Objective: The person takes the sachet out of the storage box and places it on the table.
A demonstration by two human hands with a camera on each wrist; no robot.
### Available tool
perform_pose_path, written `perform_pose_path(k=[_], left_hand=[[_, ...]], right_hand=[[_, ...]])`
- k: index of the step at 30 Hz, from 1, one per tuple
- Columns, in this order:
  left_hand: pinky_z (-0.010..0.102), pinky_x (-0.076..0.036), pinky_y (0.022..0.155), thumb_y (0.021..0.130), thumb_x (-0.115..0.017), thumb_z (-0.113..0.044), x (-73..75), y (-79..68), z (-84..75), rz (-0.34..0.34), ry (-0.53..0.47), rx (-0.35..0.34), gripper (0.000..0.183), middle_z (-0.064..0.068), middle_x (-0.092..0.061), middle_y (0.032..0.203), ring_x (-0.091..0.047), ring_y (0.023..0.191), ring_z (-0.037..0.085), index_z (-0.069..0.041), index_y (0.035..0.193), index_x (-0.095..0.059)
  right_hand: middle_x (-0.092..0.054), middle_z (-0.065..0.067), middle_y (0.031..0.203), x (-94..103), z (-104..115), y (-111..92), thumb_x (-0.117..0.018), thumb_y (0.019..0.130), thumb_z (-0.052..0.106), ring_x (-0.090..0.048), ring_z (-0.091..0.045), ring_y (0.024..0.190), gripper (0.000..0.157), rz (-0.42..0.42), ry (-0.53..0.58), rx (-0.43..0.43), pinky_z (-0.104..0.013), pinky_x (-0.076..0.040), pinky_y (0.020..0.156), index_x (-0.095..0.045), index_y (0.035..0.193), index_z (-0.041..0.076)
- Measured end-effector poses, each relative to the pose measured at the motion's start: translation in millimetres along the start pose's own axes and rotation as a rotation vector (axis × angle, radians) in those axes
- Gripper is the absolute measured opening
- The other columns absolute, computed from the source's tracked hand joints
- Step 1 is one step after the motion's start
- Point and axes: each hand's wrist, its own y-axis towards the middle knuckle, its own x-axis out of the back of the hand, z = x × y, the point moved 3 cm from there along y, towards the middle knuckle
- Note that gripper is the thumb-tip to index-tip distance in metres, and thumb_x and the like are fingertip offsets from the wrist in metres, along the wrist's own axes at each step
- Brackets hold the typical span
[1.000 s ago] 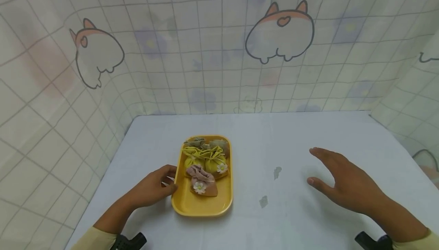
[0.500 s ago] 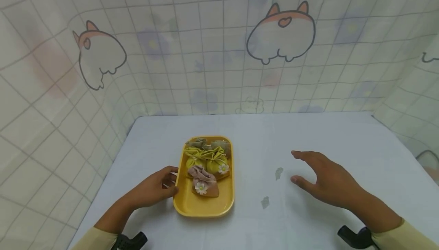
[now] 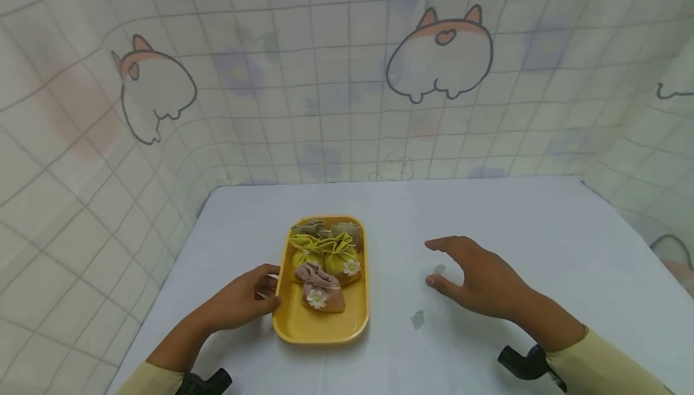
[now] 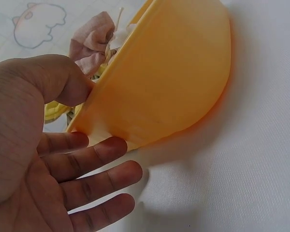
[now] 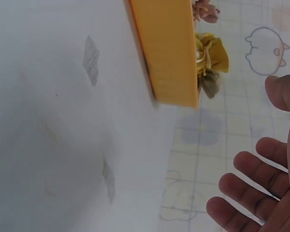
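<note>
A yellow tray (image 3: 325, 329) lies on the white-covered table with several small drawstring pouches inside. One mauve pouch (image 3: 323, 289) with a daisy sits in front; behind it are two yellow-green pouches, the right one (image 3: 341, 256) bearing a daisy, and grey-green ones (image 3: 347, 230) at the back. My left hand (image 3: 246, 295) touches the tray's left side; in the left wrist view its thumb meets the rim and fingertips (image 4: 117, 147) lie against the outer wall. My right hand (image 3: 482, 277) hovers over the table right of the tray, apart from it, thumb and fingers spread, holding nothing.
Two grey patches mark the tablecloth right of the tray, the nearer patch (image 3: 417, 320) in front of my right hand. A gridded curtain (image 3: 325, 82) with animal drawings hangs behind and beside the table. A dark cable (image 3: 672, 244) shows at the far right.
My right hand has moved left across the table, closer to the tray, with its fingers still apart. The left hand, tray and pouches stay as they were.
</note>
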Motion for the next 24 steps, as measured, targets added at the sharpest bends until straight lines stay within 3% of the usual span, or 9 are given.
perform_pose_path(k=[6, 24], left_hand=[[0.044, -0.057, 0.089, 0.09, -0.077, -0.024, 0.6, -2.9, -2.6, 0.005, -0.008, 0.003, 0.062, 0.004, -0.068, 0.121, -0.066, 0.106, 0.021, -0.005, 0.143, -0.05], [0.045, -0.057, 0.091, 0.089, -0.077, -0.023, 2.3, -3.8, -7.0, 0.005, 0.023, 0.006, 0.062, 0.005, -0.069, 0.119, -0.066, 0.106, 0.021, -0.004, 0.142, -0.051]], right_hand=[[-0.059, -0.004, 0.142, -9.4, 6.6, 9.1, -0.076, 0.09, 0.048, -0.053, -0.03, 0.132, 0.061, 0.041, -0.001, -0.028, -0.057, -0.048, 0.102, -0.059, 0.142, 0.02], [-0.059, 0.0, 0.14, -24.4, 29.3, 30.7, -0.075, 0.091, 0.048, -0.055, -0.024, 0.131, 0.057, 0.061, 0.034, 0.054, -0.051, -0.049, 0.103, -0.06, 0.139, 0.022]])
